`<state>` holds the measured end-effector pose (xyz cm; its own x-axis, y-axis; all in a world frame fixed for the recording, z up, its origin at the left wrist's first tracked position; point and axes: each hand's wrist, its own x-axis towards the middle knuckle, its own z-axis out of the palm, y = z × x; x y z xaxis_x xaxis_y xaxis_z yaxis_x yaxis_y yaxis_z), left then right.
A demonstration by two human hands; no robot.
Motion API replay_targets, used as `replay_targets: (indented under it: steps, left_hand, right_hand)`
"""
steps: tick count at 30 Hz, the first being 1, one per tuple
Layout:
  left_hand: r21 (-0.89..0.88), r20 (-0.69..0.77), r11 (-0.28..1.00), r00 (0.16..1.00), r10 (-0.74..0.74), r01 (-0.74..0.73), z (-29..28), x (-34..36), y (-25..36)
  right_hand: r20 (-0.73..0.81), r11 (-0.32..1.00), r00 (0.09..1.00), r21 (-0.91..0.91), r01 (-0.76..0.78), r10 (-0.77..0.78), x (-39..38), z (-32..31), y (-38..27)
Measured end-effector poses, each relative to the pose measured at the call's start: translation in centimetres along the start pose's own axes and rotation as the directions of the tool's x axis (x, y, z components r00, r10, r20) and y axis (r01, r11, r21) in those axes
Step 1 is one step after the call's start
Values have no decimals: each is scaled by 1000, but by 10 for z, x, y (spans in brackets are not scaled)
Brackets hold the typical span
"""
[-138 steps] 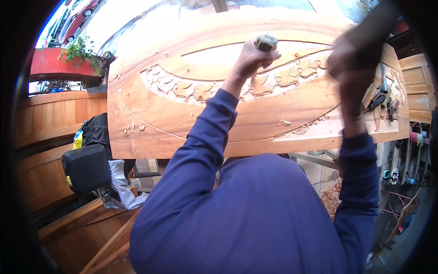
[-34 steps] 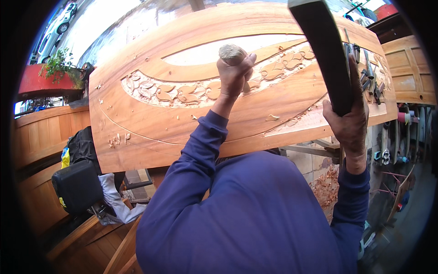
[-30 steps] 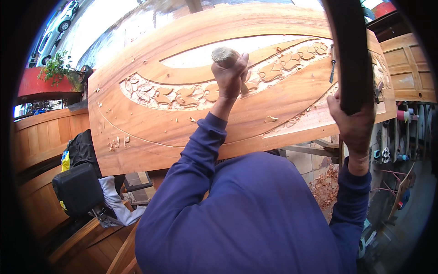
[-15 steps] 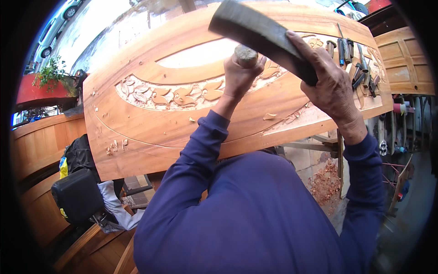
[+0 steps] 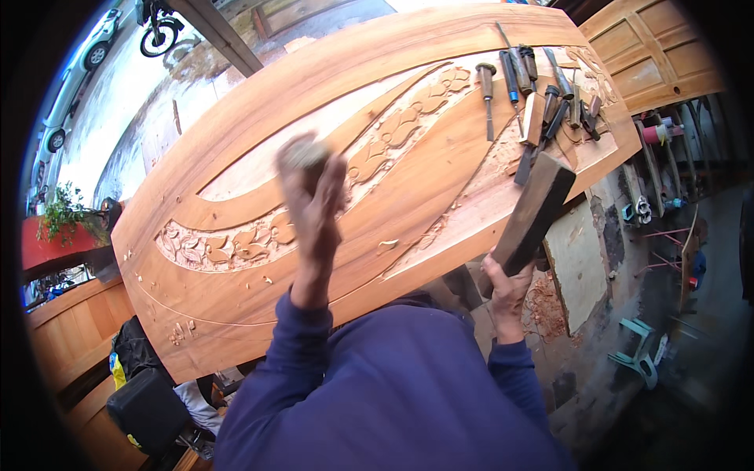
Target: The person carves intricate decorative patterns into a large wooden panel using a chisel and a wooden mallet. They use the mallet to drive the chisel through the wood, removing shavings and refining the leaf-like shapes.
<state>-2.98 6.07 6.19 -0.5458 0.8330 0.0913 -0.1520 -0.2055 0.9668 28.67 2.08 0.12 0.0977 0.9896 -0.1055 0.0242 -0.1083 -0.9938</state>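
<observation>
A large carved wooden door panel [image 5: 440, 228] lies before me, with leaf-and-flower relief [image 5: 228, 250] along a curved band. My left hand [image 5: 316, 224], blurred by motion, is raised over the carving and wrapped round a wood-carving chisel [image 5: 305, 154]. Only the rounded, battered end of its handle shows; the blade is hidden. At the panel's near edge, my right hand [image 5: 509, 290] grips one end of a long, dark wooden block [image 5: 536, 206] used as a mallet. The block tilts up toward several chisels and gouges [image 5: 525, 74] lying at the panel's right end.
Wood chips [image 5: 182, 331] lie on the panel's left part, and shavings [image 5: 543, 302] cover some floor below. A black case [image 5: 149, 410] stands at the lower left. Another panelled door [image 5: 648, 55] is beyond the right end, and a pale green stool [image 5: 638, 352] sits at the right.
The wooden block has come down from above the carving to the panel's near right edge with my right hand. My left hand has shifted left with the chisel. The view has turned.
</observation>
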Motion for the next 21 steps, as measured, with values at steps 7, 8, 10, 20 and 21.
replay_targets:
  steps: [7, 8, 10, 20, 21]
  left_hand:
    - [483, 376, 872, 919, -121, -83, 217, 71, -117]
    - [541, 372, 828, 925, -79, -147, 241, 74, -131]
    - [576, 318, 796, 948, -9, -185, 272, 80, -161]
    - [760, 102, 641, 994, 45, -107, 281, 119, -175]
    - [736, 95, 672, 995, 26, -88, 279, 125, -182]
  right_hand:
    - [-132, 996, 990, 65, 64, -55, 100, -34, 3]
    - [-150, 996, 987, 52, 71, -63, 108, -34, 2]
    - [-123, 989, 992, 138, 58, -41, 119, -39, 1]
    - [120, 996, 992, 82, -45, 35, 121, -56, -3]
    - [151, 995, 988, 87, -55, 41, 121, -55, -5]
